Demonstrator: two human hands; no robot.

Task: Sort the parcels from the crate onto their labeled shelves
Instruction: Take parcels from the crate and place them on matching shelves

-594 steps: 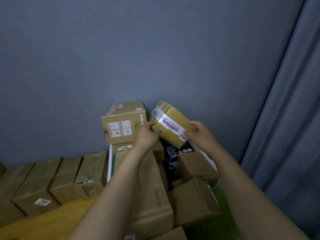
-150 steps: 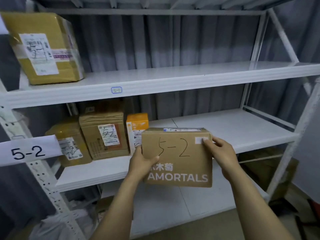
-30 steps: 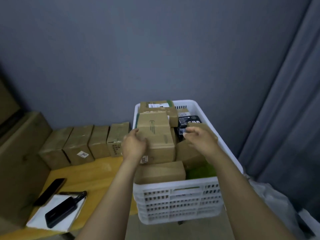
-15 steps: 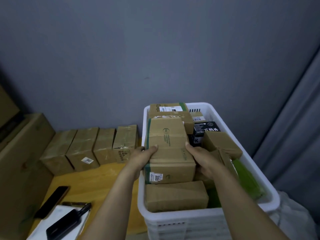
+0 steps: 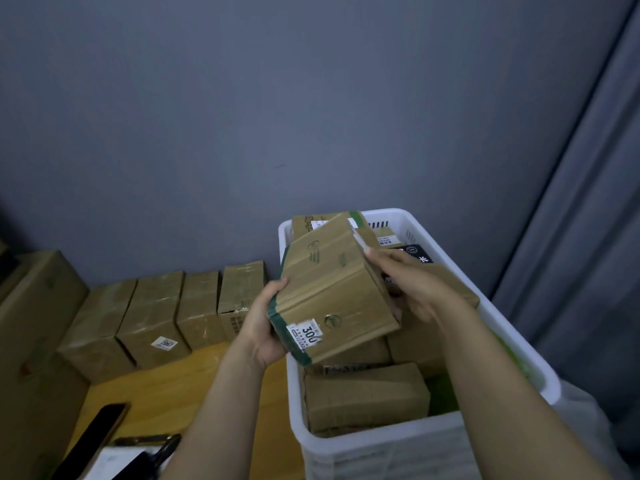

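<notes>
Boxes stand in a row on the bench, left of frame, not part of this pick. Left hand grips the near left corner of the parcel, thumb on top, fingers curled under. Parcel sits mid-frame, tilted, held above the left half of the crate, off the other parcels. Right hand lies against the parcel's right side with its fingers stretched along it. It is blurred and looks to be bracing, not wrapping.

Step judged: lift out, read the label. Best done with the hands on opposite sides, lifting straight up clear of its neighbours and turning the sticker into view before picking a shelf.

Parcel: brown cardboard, green tape on both ends, clear tape across the top, white sticker at the near corner reading 30-something, last digit unclear.
</notes>
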